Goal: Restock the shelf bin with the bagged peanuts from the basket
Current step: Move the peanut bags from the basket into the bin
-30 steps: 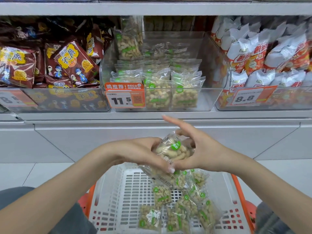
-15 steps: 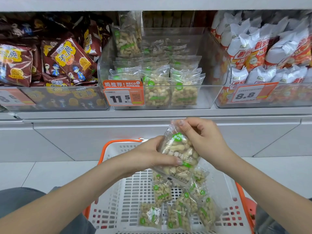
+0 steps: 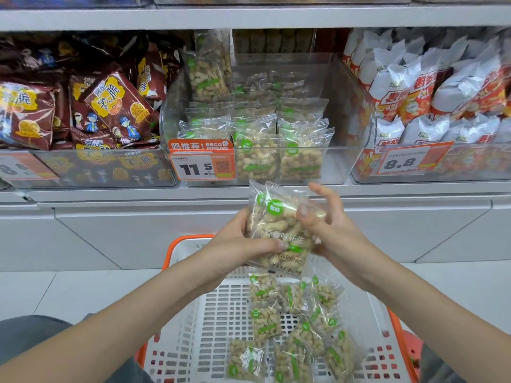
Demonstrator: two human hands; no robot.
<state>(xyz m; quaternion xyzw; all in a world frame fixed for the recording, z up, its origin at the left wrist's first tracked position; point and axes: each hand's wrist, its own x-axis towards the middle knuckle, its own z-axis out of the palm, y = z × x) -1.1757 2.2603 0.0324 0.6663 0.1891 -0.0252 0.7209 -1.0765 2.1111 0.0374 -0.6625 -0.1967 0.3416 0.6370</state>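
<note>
Both hands hold a small stack of clear peanut bags with green labels, upright, just below the shelf edge. My left hand grips the stack's lower left side, thumb across the front. My right hand pinches its upper right side. Behind it on the shelf stands the clear plastic bin, with rows of the same peanut bags filling its left and middle. Below the hands, the white basket with orange rim holds several more loose peanut bags.
A bin of brown snack bags stands left of the peanut bin, and a bin of white-and-orange bags stands right. An orange price tag reading 11.5 hangs on the peanut bin's front. Another shelf board runs overhead.
The hands have lifted the peanut bags from just above the basket up toward the shelf edge and turned them upright. My right hand's fingers have closed onto the bags.
</note>
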